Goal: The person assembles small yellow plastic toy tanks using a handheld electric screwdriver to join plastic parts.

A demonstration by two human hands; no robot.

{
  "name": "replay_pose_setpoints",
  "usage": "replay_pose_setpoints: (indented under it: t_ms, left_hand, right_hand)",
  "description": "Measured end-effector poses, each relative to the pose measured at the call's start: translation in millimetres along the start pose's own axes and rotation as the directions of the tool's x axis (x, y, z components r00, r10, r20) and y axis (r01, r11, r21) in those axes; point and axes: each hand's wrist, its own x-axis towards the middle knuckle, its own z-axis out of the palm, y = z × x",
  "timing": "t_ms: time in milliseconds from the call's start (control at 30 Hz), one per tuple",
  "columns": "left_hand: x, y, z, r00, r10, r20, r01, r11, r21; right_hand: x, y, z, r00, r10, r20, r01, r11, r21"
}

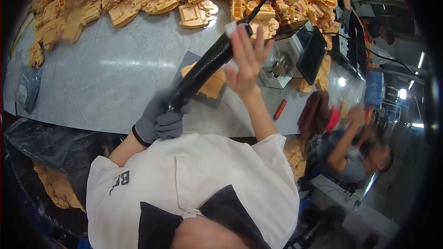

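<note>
A long black electric screwdriver, with a cable running from its upper end, slants across the middle of the view. My left hand, in a grey glove, is wrapped around its lower end close to my shirt. Beside the upper end is my bare right hand, fingers stretched out and apart; whether the palm touches the tool I cannot tell. Partly hidden behind the screwdriver, an orange-yellow plastic housing lies on a dark grey square plate on the table.
Similar plastic housings are heaped along the table's far side. To the right are a box with metal fittings, a black tray, a red tool and dark red cloth. A plastic bag lies left. Another person sits right.
</note>
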Motion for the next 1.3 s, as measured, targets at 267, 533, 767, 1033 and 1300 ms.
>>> replay_pose_setpoints:
  t_ms: [267, 533, 767, 1033, 1300]
  left_hand:
    - [3, -10, -2, 0.998, 0.004, 0.069, 0.008, 0.986, -0.164]
    - [7, -14, -7, 0.973, -0.033, 0.228, 0.07, 0.985, -0.159]
    - [8, -14, -6, 0.973, -0.018, 0.232, 0.065, 0.978, -0.197]
    - [6, -12, -2, 0.982, 0.052, 0.182, -0.005, 0.968, -0.249]
    - [8, -4, 2, 0.977, 0.062, 0.203, -0.022, 0.982, -0.189]
  right_hand:
    - [-43, -45, 21, 0.985, -0.174, -0.021, 0.174, 0.959, 0.221]
    - [-10, -29, 16, 0.993, 0.085, -0.087, -0.026, 0.845, 0.534]
    - [-21, -35, 25, 0.997, -0.032, -0.073, 0.062, 0.892, 0.449]
    - [-30, -89, 24, 0.986, 0.167, 0.027, -0.127, 0.625, 0.77]
    - [-14, -89, 41, 0.96, 0.275, 0.057, -0.197, 0.515, 0.834]
